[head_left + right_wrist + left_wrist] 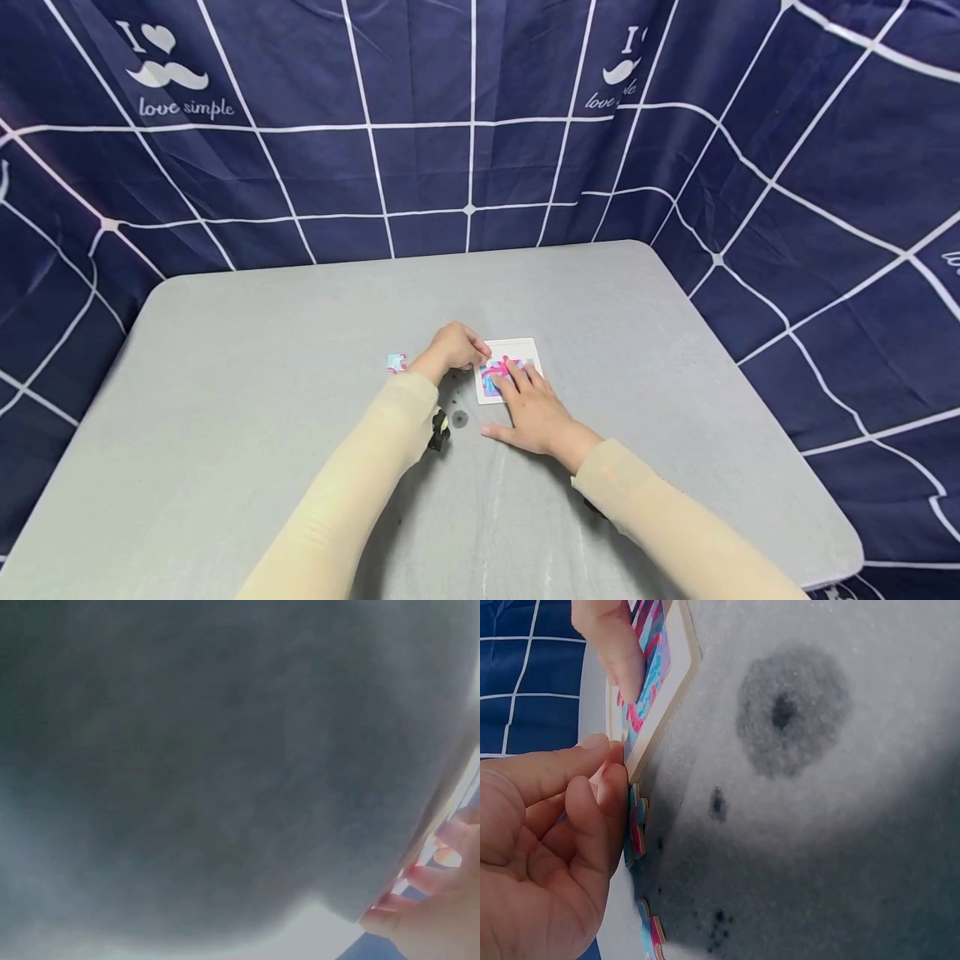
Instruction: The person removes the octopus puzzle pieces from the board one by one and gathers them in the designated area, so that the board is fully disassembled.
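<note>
1. On the grey surface (247, 350), near its middle, lies the tray (514, 347), white with a pale rim.
2. Within the tray, pink, blue and violet puzzle pieces (491, 385) fill the part nearer the person; the far part shows plain white.
3. At the tray's left edge is the left hand (456, 346), its thumb and fingers bent and drawn together at the tips. Whether they pinch a piece, the rim or nothing, I cannot tell.
4. Over the tray from the near right comes the right hand (536, 417), palm down, its fingers (517, 377) spread and extended onto the puzzle pieces, gripping nothing. Its thumb points left, off the tray.
5. Left of the left hand, well apart from the tray, a loose piece (397, 362) in light blue and pink lies flat on the surface.
6. Below the left hand, the left wrist view shows another piece (637, 825) just beside the tray's corner.
7. Between the forearms, a round dark stain (460, 419) marks the surface, with small specks nearby.
8. Both sleeves (330, 508) are cream; a black device (440, 429) sits at the left wrist.
9. Behind the surface hangs a navy curtain (420, 171) with white lines.
</note>
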{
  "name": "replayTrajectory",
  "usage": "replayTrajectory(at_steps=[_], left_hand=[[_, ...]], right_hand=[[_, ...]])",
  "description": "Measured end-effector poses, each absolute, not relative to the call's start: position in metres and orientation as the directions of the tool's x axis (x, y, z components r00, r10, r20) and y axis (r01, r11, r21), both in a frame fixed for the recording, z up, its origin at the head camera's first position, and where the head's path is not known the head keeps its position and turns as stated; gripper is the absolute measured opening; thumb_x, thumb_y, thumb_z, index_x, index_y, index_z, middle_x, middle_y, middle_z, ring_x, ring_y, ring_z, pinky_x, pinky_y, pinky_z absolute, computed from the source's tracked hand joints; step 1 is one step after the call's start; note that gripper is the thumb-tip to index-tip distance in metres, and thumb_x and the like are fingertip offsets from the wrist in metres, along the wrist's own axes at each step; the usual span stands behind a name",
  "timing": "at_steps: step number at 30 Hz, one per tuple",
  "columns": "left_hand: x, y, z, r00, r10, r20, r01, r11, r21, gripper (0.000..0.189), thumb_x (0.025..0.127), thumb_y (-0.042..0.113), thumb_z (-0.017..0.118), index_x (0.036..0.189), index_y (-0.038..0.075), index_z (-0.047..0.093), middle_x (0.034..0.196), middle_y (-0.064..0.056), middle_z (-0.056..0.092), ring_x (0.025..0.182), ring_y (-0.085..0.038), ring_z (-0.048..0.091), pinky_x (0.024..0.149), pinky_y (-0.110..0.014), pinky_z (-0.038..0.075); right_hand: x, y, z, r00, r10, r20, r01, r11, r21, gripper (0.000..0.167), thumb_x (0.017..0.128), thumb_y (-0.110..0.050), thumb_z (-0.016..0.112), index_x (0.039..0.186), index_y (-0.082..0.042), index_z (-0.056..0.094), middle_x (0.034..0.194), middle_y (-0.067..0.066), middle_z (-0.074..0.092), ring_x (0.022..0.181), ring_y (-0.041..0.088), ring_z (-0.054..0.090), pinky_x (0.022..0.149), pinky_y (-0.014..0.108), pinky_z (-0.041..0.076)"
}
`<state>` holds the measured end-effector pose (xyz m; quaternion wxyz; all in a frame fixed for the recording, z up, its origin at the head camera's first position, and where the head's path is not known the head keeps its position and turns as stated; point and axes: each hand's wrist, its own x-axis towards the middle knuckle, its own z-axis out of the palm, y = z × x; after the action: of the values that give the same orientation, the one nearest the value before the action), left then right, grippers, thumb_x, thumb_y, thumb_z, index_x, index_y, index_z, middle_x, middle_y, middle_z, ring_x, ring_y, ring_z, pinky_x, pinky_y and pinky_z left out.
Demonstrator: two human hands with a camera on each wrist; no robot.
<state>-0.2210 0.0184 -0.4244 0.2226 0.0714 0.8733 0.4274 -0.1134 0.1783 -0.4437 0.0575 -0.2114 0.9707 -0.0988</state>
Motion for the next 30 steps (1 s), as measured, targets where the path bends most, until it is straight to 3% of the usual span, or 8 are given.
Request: replayTrajectory(at_steps=[20,30], left_hand=[[-0.2226,0.0209,-0.4218,-0.883,0.332,-0.332,-0.075,0.599,0.797,0.009,0.080,0.002,0.074,0.089,0.004,0.075,0.077,-0.003,0.069,0.055,-0.007,0.051,0.054,-0.018,0.048],[-0.2217,0.0201,-0.4188,-0.883,0.323,-0.342,-0.094,0.591,0.801,0.012,0.078,0.000,0.076,0.089,0.004,0.074,0.074,-0.003,0.069,0.055,-0.007,0.052,0.053,-0.018,0.046]], right_hand=[[-0.1132,0.1838,-0.4417,-0.896,-0.441,-0.047,-0.417,0.874,-0.251,0.071,0.081,-0.055,0.067,0.128,-0.006,0.048,0.147,0.027,0.029,0.132,0.053,0.023,0.106,0.060,0.024],[-0.1135,0.1856,-0.4422,-0.889,-0.455,-0.051,-0.433,0.872,-0.230,0.074,0.082,-0.056,0.066,0.134,-0.006,0.047,0.147,0.026,0.028,0.132,0.052,0.024,0.107,0.058,0.023]])
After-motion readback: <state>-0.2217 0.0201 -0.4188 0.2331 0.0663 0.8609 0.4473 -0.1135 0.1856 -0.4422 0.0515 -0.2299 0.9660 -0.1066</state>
